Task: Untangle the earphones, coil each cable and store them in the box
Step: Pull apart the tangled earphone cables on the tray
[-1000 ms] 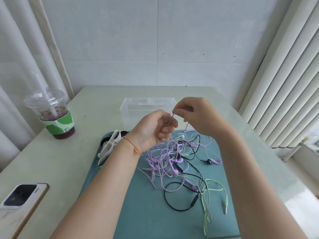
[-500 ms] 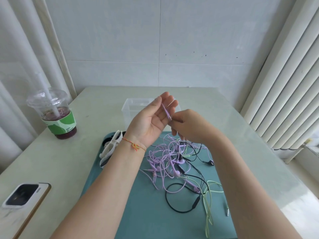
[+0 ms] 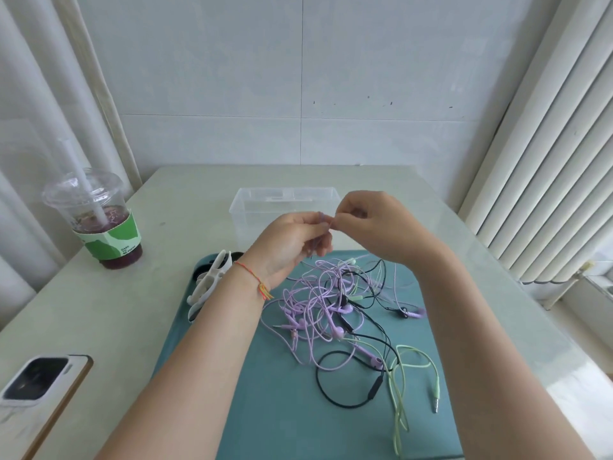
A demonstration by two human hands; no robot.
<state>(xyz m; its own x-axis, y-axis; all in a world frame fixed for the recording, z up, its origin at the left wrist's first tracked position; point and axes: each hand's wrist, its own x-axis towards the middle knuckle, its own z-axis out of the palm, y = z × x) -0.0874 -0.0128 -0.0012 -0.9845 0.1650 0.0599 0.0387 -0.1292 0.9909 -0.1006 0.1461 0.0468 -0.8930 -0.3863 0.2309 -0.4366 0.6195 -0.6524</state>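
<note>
While both hands meet above the mat, the scene reads as follows:

Left hand: the left hand (image 3: 292,242) is raised over the far edge of the mat, fingers curled round a lilac cable (image 3: 320,220) that runs across them.
Right hand: the right hand (image 3: 374,224) pinches the same lilac cable at its fingertips, just beside the left fingers.
Earphones: the tangle of earphones (image 3: 335,310) lies on the teal mat (image 3: 265,393) below the hands: lilac, black and pale green leads crossed over one another; a black loop (image 3: 348,380) and a green lead (image 3: 401,393) with its plug trail toward the near right of the mat.
Box: the clear box (image 3: 285,202) stands on the table just beyond the mat, open at the top; nothing can be made out inside it.
Mat edges: white and black items (image 3: 209,280) sit at the mat's far left corner, partly hidden by the left forearm.
Table room: bare tabletop (image 3: 126,310) shows left of the mat, between the drink cup (image 3: 99,224) at the far left and the phone (image 3: 36,393) at the near left edge.
Right side: a narrow strip of table runs between the mat and the table's right edge.
</note>
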